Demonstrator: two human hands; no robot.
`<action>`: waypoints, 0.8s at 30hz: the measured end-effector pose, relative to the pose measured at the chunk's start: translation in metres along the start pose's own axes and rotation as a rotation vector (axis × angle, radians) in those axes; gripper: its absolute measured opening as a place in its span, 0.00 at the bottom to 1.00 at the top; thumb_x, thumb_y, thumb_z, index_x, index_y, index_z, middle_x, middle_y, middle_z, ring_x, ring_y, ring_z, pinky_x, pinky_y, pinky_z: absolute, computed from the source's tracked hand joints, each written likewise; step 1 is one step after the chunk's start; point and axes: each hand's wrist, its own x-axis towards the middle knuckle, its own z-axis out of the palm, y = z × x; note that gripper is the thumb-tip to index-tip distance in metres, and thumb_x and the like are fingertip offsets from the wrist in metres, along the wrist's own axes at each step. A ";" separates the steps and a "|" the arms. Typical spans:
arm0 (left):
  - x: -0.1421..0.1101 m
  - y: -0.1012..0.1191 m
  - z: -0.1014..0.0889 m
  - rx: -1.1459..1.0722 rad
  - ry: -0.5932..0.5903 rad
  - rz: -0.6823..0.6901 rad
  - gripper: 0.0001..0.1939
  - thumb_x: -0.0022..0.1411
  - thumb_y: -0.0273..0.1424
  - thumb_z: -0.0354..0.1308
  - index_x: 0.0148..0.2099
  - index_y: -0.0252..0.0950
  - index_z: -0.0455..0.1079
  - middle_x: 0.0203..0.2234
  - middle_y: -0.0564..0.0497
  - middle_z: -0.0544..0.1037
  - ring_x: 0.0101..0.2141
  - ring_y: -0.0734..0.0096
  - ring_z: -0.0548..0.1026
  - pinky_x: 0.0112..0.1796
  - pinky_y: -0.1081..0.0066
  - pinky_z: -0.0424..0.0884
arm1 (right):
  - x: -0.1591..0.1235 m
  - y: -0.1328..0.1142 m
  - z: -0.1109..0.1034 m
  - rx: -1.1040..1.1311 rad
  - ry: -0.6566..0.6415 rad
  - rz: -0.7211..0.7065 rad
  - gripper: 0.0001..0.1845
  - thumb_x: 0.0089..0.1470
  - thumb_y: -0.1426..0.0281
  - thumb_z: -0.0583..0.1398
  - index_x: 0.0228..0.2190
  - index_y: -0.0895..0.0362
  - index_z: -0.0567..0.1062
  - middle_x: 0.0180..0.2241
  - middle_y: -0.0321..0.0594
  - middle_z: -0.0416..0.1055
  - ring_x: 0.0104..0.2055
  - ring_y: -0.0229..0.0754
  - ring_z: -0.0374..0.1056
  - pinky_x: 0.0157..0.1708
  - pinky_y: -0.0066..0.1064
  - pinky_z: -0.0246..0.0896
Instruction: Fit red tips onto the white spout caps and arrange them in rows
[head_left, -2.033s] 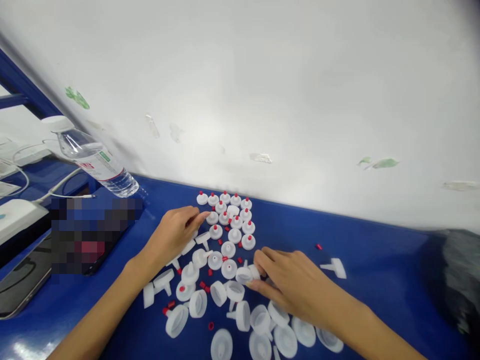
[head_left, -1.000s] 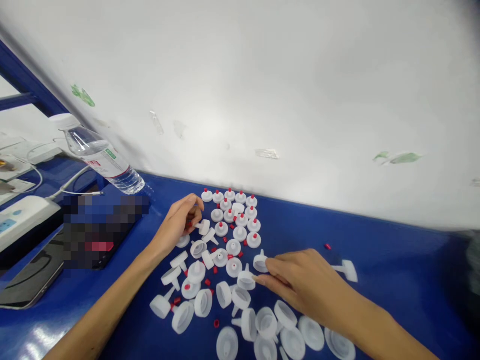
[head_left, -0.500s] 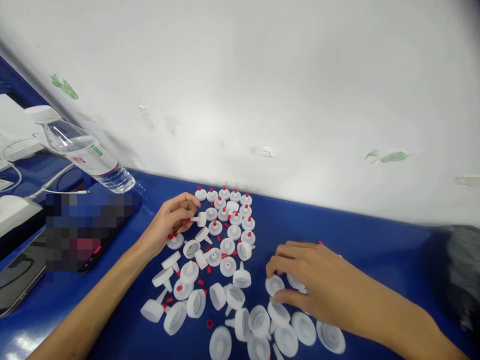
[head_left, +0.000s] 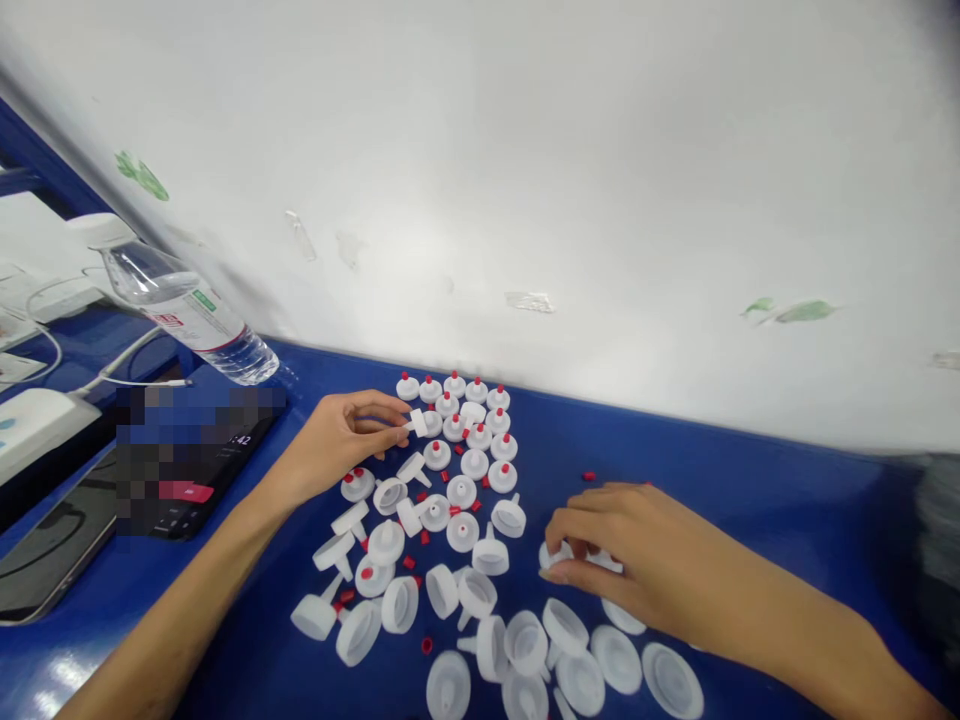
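My left hand (head_left: 360, 435) is at the far side of a spread of white nozzle caps. Its fingertips pinch one white nozzle cap (head_left: 418, 423), tipped sideways with its thin spout toward the fingers. On the right, my right hand (head_left: 622, 540) is low over the table, thumb and forefinger closed around another white cap (head_left: 553, 556), partly hidden by the fingers. Upright nozzle caps with red tips (head_left: 476, 390) stand grouped near the wall. Closer in, bare white nozzle caps (head_left: 448, 686) lie at many angles, with small loose red tips (head_left: 427, 646) among them.
A water bottle (head_left: 202, 315) stands at the left by the wall. Phones (head_left: 64, 550), a white power strip (head_left: 45, 420) and cables are on the left. A dark bag (head_left: 941, 530) sits at the right edge. Behind the blue table (head_left: 697, 470) rises a white wall (head_left: 637, 180).
My right thumb and forefinger have closed in on a cap that showed more openly before. My left hand has shifted slightly right, raising its nozzle cap a little. The view has moved slightly.
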 end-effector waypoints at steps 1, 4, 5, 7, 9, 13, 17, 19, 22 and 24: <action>0.000 0.000 0.000 0.046 -0.009 0.008 0.17 0.54 0.38 0.68 0.44 0.35 0.75 0.35 0.47 0.81 0.32 0.64 0.80 0.26 0.74 0.71 | 0.001 0.000 -0.001 -0.011 0.006 -0.005 0.09 0.66 0.59 0.59 0.37 0.49 0.76 0.33 0.30 0.76 0.34 0.40 0.71 0.36 0.32 0.57; -0.002 0.003 -0.002 0.224 -0.030 0.038 0.17 0.58 0.42 0.64 0.45 0.37 0.76 0.34 0.48 0.82 0.29 0.65 0.78 0.22 0.74 0.67 | 0.003 0.000 -0.003 -0.065 0.077 -0.009 0.14 0.68 0.57 0.55 0.37 0.49 0.76 0.32 0.32 0.76 0.34 0.41 0.71 0.35 0.33 0.59; -0.003 0.005 -0.003 0.298 -0.016 0.061 0.17 0.60 0.43 0.63 0.45 0.38 0.77 0.34 0.49 0.82 0.28 0.66 0.78 0.23 0.73 0.66 | 0.005 0.001 -0.003 -0.080 0.116 -0.003 0.14 0.68 0.57 0.54 0.38 0.49 0.76 0.33 0.33 0.76 0.34 0.41 0.72 0.35 0.33 0.59; -0.008 0.008 -0.006 0.462 0.064 0.138 0.16 0.64 0.44 0.58 0.45 0.39 0.77 0.34 0.49 0.82 0.29 0.66 0.76 0.26 0.72 0.67 | 0.010 0.001 -0.003 -0.105 0.202 0.017 0.15 0.69 0.58 0.52 0.42 0.49 0.76 0.37 0.36 0.76 0.35 0.40 0.73 0.34 0.32 0.62; -0.016 0.010 -0.007 0.644 0.179 0.234 0.15 0.67 0.43 0.53 0.43 0.39 0.76 0.32 0.50 0.80 0.29 0.66 0.74 0.32 0.69 0.67 | 0.019 -0.001 -0.001 -0.144 0.278 0.055 0.17 0.69 0.55 0.52 0.50 0.48 0.73 0.43 0.39 0.76 0.33 0.40 0.74 0.32 0.32 0.64; -0.035 0.004 -0.005 0.875 0.198 0.239 0.14 0.69 0.41 0.50 0.35 0.40 0.68 0.24 0.53 0.74 0.26 0.66 0.69 0.29 0.69 0.59 | 0.054 -0.012 0.006 -0.299 0.333 0.129 0.36 0.64 0.45 0.49 0.64 0.51 0.60 0.56 0.54 0.68 0.32 0.46 0.74 0.29 0.36 0.66; -0.042 -0.016 -0.004 0.815 0.106 0.210 0.22 0.71 0.44 0.48 0.26 0.39 0.58 0.17 0.57 0.64 0.20 0.72 0.60 0.25 0.70 0.52 | 0.091 -0.025 0.014 -0.381 0.279 0.100 0.34 0.65 0.45 0.47 0.60 0.53 0.64 0.57 0.60 0.64 0.38 0.50 0.75 0.31 0.34 0.64; -0.040 -0.024 -0.006 0.767 0.141 0.237 0.26 0.70 0.46 0.48 0.23 0.38 0.53 0.15 0.58 0.60 0.19 0.75 0.55 0.24 0.70 0.51 | 0.102 -0.027 0.017 -0.357 0.259 0.098 0.27 0.69 0.51 0.43 0.53 0.55 0.68 0.53 0.56 0.66 0.33 0.45 0.74 0.28 0.32 0.61; -0.036 -0.031 -0.009 0.705 0.204 0.248 0.29 0.67 0.50 0.53 0.21 0.37 0.54 0.14 0.59 0.59 0.19 0.76 0.53 0.24 0.71 0.51 | 0.106 -0.023 0.022 -0.318 0.250 0.090 0.20 0.72 0.58 0.44 0.47 0.55 0.70 0.47 0.48 0.68 0.27 0.37 0.70 0.25 0.29 0.56; -0.035 -0.032 -0.010 0.664 0.197 0.230 0.27 0.66 0.51 0.55 0.22 0.37 0.61 0.14 0.58 0.62 0.19 0.76 0.56 0.23 0.71 0.51 | 0.104 -0.018 0.024 -0.327 0.265 0.093 0.17 0.71 0.60 0.47 0.44 0.56 0.70 0.45 0.45 0.68 0.26 0.36 0.69 0.24 0.29 0.53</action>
